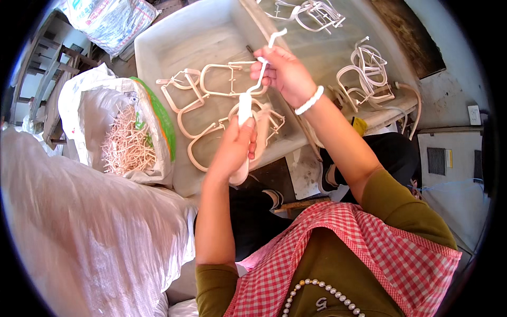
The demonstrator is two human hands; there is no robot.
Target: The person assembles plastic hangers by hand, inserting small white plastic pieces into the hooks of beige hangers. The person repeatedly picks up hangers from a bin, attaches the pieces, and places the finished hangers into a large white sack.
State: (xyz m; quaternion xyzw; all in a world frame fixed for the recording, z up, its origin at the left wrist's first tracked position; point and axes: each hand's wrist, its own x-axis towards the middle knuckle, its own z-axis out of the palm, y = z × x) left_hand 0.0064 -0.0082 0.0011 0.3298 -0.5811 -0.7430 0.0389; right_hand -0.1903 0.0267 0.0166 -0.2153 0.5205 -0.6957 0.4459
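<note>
White translucent plastic sheeting (pixel 79 222), crinkled and bulky, fills the lower left of the view and is the biggest thing here. Next in size come two pale grey plastic tubs set side by side: the near tub (pixel 179 47) holds a loose scatter of cream-coloured plastic hanger frames (pixel 211 90), and the far tub (pixel 380 31) holds more of the same frames (pixel 364 74), heaped toward its right side and top edge. Left of the near tub stands an open white woven sack (pixel 84 100) with a green and orange rim, holding a heap of small pale hook pieces (pixel 127 142). Another printed woven sack (pixel 111 18) lies behind the tubs at the top left. At the bottom, the person's red-and-white checked apron (pixel 380 253) covers an olive top, with a string of pearl beads (pixel 317 290) showing near the lower edge.

Both hands meet over the near tub's right part. The left hand (pixel 235 145) is wrapped closed around the cream hanger body (pixel 245 111), thumb up along it, holding it upright above the frames in the tub. The right hand (pixel 282 71), with a white bead bracelet (pixel 309 100) at the wrist, is closed with its fingers pinching a thin white hook piece (pixel 266 55), whose bent tip rises above the knuckles and whose lower end runs down to the top of the hanger body.
</note>
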